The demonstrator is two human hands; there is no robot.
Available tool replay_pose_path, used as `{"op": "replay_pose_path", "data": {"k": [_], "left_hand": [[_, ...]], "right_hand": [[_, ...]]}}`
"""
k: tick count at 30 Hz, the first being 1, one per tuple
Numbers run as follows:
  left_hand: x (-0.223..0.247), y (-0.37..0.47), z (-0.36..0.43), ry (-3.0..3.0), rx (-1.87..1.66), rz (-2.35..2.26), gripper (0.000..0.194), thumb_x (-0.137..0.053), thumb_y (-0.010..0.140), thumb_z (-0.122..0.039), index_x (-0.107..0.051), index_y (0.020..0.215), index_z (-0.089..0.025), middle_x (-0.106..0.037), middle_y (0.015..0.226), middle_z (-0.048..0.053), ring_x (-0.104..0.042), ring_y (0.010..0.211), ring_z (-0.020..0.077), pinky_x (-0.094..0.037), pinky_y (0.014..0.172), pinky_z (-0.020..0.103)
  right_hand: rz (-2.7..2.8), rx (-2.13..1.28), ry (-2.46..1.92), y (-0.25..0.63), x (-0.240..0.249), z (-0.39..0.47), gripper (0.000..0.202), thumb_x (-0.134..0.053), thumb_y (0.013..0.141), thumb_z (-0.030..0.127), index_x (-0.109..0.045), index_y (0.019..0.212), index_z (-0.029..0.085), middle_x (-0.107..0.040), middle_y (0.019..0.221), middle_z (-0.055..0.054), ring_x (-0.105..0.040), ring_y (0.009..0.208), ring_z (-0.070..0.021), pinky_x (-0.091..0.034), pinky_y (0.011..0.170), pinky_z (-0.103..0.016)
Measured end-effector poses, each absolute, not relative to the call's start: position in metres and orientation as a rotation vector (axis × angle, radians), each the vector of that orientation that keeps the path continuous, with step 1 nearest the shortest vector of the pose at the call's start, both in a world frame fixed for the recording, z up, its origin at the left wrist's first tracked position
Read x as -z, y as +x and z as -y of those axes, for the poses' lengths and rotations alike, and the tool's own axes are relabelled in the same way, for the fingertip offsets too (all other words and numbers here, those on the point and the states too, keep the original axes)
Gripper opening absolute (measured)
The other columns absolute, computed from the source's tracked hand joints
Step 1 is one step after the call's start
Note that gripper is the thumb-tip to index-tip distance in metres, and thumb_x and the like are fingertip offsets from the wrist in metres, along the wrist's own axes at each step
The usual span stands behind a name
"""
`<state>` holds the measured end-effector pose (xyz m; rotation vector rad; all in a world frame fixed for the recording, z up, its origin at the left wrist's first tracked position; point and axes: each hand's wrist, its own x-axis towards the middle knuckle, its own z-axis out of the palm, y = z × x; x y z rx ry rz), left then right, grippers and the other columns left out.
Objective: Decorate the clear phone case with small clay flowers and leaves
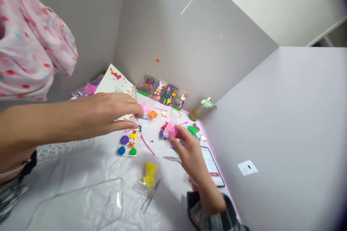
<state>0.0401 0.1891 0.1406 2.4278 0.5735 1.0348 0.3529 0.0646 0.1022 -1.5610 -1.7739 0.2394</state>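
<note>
My right hand (187, 144) pinches a small plastic bag of pink clay (170, 130) over the far right part of the table. My left hand (121, 110) reaches in from the left, thumb and fingers apart, near another pink clay lump (145, 107). Just below it lies a clear phone case (128, 151) with a clay figure in a yellow skirt (133, 135) and purple, blue and green clay discs. A bag of yellow clay (150, 174) and tweezers (150, 196) lie nearer to me. Orange clay (153, 114) sits beyond my left fingertips.
Decorated cases (169, 94) lean on the back wall beside a drawing pad (108, 83). A bottle (201, 109) stands at the back right. Scissors (172, 159), a tablet (213, 166), green clay (192, 130) and a large clear case (81, 205) lie about.
</note>
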Motion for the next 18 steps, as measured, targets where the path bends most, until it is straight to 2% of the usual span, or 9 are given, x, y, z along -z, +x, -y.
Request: {"op": "replay_pose_path", "data": {"k": [1, 3, 6, 10, 14, 18], "left_hand": [[-0.142, 0.048, -0.186, 2.477, -0.963, -0.503, 0.024, -0.077, 0.101, -0.056, -0.088, 0.109, -0.037, -0.087, 0.11, -0.001, -0.08, 0.106, 0.0283, -0.059, 0.1, 0.036], [-0.141, 0.064, -0.18, 2.473, -0.909, -0.428, 0.022, -0.068, 0.108, -0.047, -0.084, 0.113, -0.034, -0.085, 0.115, -0.001, -0.078, 0.109, 0.0259, -0.057, 0.101, 0.035], [-0.129, 0.083, -0.166, 2.303, -0.93, -0.482, 0.021, -0.068, 0.106, -0.045, -0.082, 0.105, -0.029, -0.084, 0.109, 0.0, -0.077, 0.103, 0.0238, -0.057, 0.096, 0.032], [-0.102, 0.096, -0.143, 2.088, -0.83, -0.646, 0.026, -0.068, 0.106, -0.051, -0.078, 0.098, -0.028, -0.079, 0.098, 0.0, -0.072, 0.09, 0.0223, -0.055, 0.078, 0.029], [-0.071, 0.104, -0.128, 1.911, -0.86, -0.712, 0.024, -0.073, 0.101, -0.051, -0.078, 0.107, -0.028, -0.077, 0.098, 0.0, -0.069, 0.091, 0.0231, -0.056, 0.09, 0.034], [-0.049, 0.108, -0.129, 1.797, -0.925, -0.7, 0.023, -0.071, 0.102, -0.048, -0.077, 0.095, -0.027, -0.075, 0.093, 0.0, -0.068, 0.088, 0.0214, -0.055, 0.086, 0.033]], "right_hand": [[1.712, -0.289, -1.511, 0.345, -0.091, -0.052, 0.027, -0.074, 0.104, 0.034, -0.079, 0.128, 0.021, -0.086, 0.12, -0.012, -0.082, 0.103, -0.0285, -0.065, 0.091, -0.04], [1.606, -0.314, -1.472, 0.332, -0.071, -0.037, 0.021, -0.069, 0.106, 0.03, -0.081, 0.121, 0.021, -0.087, 0.118, -0.012, -0.082, 0.101, -0.0284, -0.065, 0.086, -0.038], [1.554, -0.294, -1.429, 0.324, -0.056, -0.032, 0.016, -0.066, 0.106, 0.025, -0.081, 0.11, 0.022, -0.088, 0.11, -0.01, -0.082, 0.099, -0.0271, -0.063, 0.085, -0.035], [1.589, -0.272, -1.453, 0.325, -0.052, -0.036, 0.011, -0.068, 0.104, 0.023, -0.078, 0.099, 0.022, -0.084, 0.094, -0.006, -0.078, 0.085, -0.0239, -0.058, 0.076, -0.032], [1.644, -0.241, -1.457, 0.324, -0.046, -0.036, 0.01, -0.072, 0.103, 0.022, -0.076, 0.094, 0.021, -0.078, 0.085, -0.004, -0.072, 0.076, -0.0213, -0.053, 0.07, -0.03], [1.696, -0.219, -1.407, 0.321, -0.039, -0.034, 0.01, -0.071, 0.104, 0.019, -0.077, 0.096, 0.022, -0.078, 0.087, -0.004, -0.073, 0.079, -0.0216, -0.054, 0.074, -0.03]]}}
